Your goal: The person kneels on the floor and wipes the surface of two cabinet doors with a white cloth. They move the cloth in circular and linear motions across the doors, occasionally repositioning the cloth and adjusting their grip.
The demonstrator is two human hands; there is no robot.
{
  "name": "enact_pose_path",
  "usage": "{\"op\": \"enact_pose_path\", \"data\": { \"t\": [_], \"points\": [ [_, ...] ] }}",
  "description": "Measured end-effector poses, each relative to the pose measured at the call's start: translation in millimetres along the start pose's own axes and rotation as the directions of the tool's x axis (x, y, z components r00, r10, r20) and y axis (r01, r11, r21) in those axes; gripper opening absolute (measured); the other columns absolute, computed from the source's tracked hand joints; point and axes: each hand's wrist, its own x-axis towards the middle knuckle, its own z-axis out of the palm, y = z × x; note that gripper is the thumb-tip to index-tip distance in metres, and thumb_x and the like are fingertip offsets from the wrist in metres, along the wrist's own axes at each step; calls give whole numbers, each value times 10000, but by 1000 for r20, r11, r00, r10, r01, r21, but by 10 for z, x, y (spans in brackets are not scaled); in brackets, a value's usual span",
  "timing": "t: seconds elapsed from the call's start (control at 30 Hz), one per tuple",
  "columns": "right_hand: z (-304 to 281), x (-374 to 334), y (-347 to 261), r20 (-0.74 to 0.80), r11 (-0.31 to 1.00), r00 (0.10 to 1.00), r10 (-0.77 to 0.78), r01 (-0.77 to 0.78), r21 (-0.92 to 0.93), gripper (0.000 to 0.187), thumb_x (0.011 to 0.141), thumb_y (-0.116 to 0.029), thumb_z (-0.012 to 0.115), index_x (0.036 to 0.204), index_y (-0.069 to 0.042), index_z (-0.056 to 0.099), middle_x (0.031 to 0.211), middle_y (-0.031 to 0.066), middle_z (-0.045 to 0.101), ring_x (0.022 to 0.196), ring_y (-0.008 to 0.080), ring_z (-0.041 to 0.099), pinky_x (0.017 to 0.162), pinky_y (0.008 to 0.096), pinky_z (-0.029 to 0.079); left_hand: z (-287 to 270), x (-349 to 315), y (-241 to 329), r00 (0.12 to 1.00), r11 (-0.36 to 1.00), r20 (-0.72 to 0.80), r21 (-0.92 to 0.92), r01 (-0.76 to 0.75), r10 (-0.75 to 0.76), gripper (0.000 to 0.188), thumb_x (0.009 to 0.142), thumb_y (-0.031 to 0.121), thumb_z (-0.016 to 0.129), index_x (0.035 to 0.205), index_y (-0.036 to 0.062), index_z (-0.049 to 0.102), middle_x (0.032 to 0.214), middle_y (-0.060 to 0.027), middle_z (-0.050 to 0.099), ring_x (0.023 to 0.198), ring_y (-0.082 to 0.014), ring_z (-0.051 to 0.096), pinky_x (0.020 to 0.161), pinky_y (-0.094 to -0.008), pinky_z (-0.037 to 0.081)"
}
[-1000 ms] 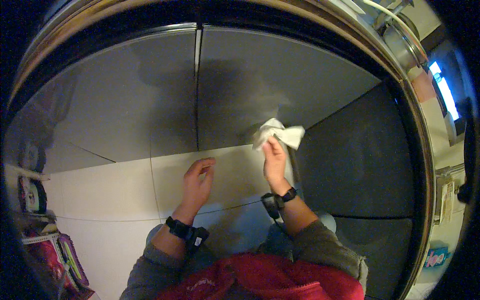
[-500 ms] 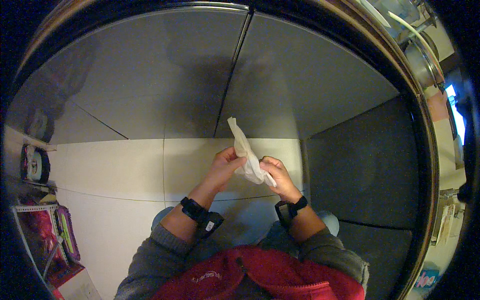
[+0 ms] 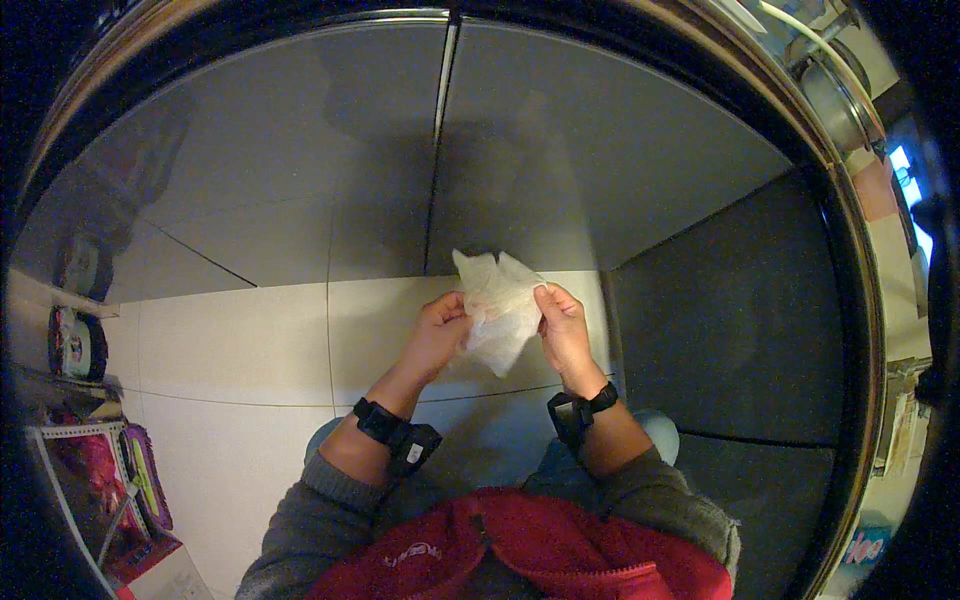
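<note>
A thin white wipe [image 3: 504,312] hangs spread between my two hands, in front of the dark glossy cabinet doors. It looks crumpled and partly see-through, with uneven edges. My left hand [image 3: 437,332] pinches its left side between thumb and fingers. At its upper right edge, my right hand [image 3: 564,325] grips it with the thumb on top. Both wrists carry black bands with small dark devices.
Dark cabinet doors [image 3: 300,160] rise ahead, and another dark panel [image 3: 720,310] stands on the right. Pale floor tiles [image 3: 225,360] lie below. At the left is a metal rack [image 3: 85,432] with pink and purple items. A metal pot [image 3: 838,105] sits on the right-hand counter.
The wipe went from a narrow, twisted strip to a wider, opened sheet. My right hand has shifted up to its upper right edge. The view has turned slightly.
</note>
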Motion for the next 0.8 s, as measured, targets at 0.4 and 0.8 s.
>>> {"op": "enact_pose_path", "data": {
  "t": [0.4,0.8],
  "points": [
    [-228,25,-39,544,852,827,141,-381,359,320,951,-205,509,1185,13,525,1049,92,629,977,170,595,834,297,484,128,-52,240,995,961,32,258,-97,92,406,842,88,621,1226,8,514,1109,-46,607,1001,-126,559,869,-291,458],
    [-378,82,-50,269,920,962,-44,-66,386,471,859,-12,580,1307,-99,461,949,35,616,874,154,593,763,300,499,176,84,228,933,947,-294,302,-114,206,539,801,49,653,1293,38,434,1098,-81,605,919,-147,590,734,-309,511]
  ]
}}
